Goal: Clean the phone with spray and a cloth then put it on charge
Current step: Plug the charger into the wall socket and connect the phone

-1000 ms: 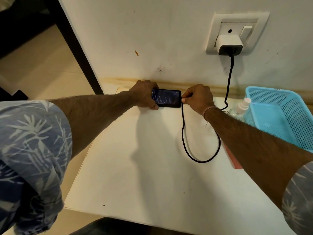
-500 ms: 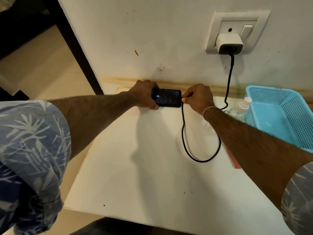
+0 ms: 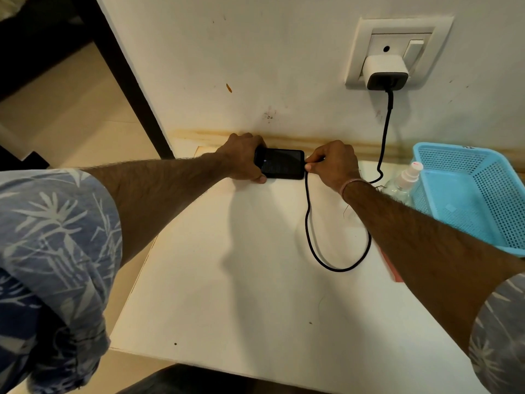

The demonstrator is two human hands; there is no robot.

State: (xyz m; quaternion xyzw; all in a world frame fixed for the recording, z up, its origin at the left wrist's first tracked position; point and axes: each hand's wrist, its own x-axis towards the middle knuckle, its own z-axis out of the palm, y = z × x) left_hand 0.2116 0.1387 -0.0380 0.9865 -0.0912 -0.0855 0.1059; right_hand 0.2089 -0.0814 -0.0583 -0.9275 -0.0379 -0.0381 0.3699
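Observation:
A black phone [image 3: 281,164] lies flat at the back of the white table [image 3: 255,294], close to the wall, its screen dimly lit. My left hand [image 3: 241,160] grips its left end. My right hand [image 3: 332,163] pinches the plug of the black charging cable [image 3: 309,223] at the phone's right end. From there the cable loops over the table and rises to a white charger [image 3: 385,71] in the wall socket [image 3: 397,52]. A clear spray bottle [image 3: 403,177] stands to the right, partly behind my right forearm. A pink cloth edge [image 3: 393,268] peeks out under that arm.
A light blue perforated basket [image 3: 483,172] sits at the table's right side, next to the spray bottle. The wall runs right behind the phone. The table's left edge drops to a beige floor, with a dark frame at the back left.
The phone's screen has dimmed compared with a second ago. Both hands stay in the same grip and place.

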